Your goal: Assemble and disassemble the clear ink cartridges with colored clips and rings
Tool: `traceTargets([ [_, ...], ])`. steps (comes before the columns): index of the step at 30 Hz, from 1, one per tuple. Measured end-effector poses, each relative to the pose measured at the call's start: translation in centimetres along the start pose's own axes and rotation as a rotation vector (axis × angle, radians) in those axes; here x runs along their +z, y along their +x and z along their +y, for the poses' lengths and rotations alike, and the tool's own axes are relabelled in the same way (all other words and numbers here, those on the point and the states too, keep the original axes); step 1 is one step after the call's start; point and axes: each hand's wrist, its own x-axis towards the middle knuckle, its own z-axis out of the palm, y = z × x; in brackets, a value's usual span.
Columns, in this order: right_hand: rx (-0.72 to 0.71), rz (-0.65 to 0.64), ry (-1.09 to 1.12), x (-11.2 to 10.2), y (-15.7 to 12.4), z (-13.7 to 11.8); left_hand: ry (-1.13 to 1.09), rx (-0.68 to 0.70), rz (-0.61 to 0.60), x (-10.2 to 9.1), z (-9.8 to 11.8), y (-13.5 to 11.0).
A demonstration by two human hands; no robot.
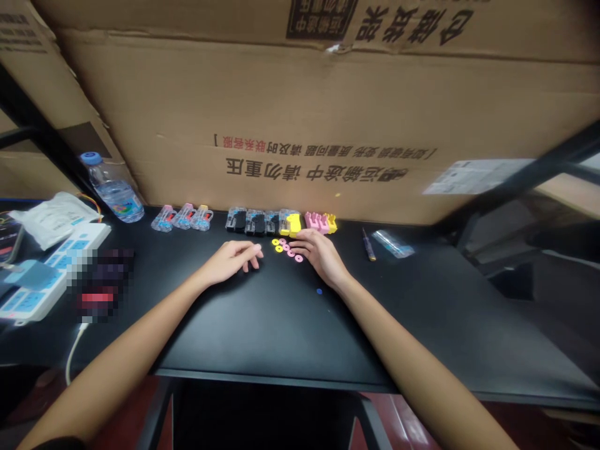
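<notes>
The left hand [235, 260] rests unclasped; the right hand [323, 256], its grip unclear from here, could brush and scatter the pink rings [297, 258] at its nine o'clock.

Dark device [105, 281] pixelated; white label [478, 177] smeared; whether right fingers [307, 235] touch pink rings [299, 258] (or hover) unclear.

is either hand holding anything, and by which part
The left hand appears to hold nothing; the right hand is at the pink rings, but whether it grips one cannot be told.
</notes>
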Motion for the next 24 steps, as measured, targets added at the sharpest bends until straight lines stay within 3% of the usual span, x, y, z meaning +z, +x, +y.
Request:
traceTargets([
  [7, 0.005, -0.005, -0.031, -0.2, 0.1, 0.1, 0.016, 0.0, -0.039, 0.1, 0.3, -0.1],
  [10, -0.002, -0.018, -0.053, -0.3, 0.2, 0.2, 0.154, 0.022, -0.007, -0.2, 0.5, -0.4],
  [14, -0.017, -0.028, -0.081, -0.4, 0.2, 0.3, 0.579, 0.067, 0.201, -1.6, 0.5, -0.6],
  [20, -0.038, -0.062, -0.147, -0.3, -0.1, 0.3, 0.778, 0.135, 0.554, -5.7, 0.0, -0.7],
  [22, -0.076, -0.034, -0.194, -0.5, -0.2, 0.0, 0.882, 0.078, 0.668, -6.9, -0.4, -0.8],
  [24, -0.164, 0.031, -0.261, -0.9, -0.3, -0.6, 0.937, 0.001, 0.693, -8.0, -0.9, -1.0],
])
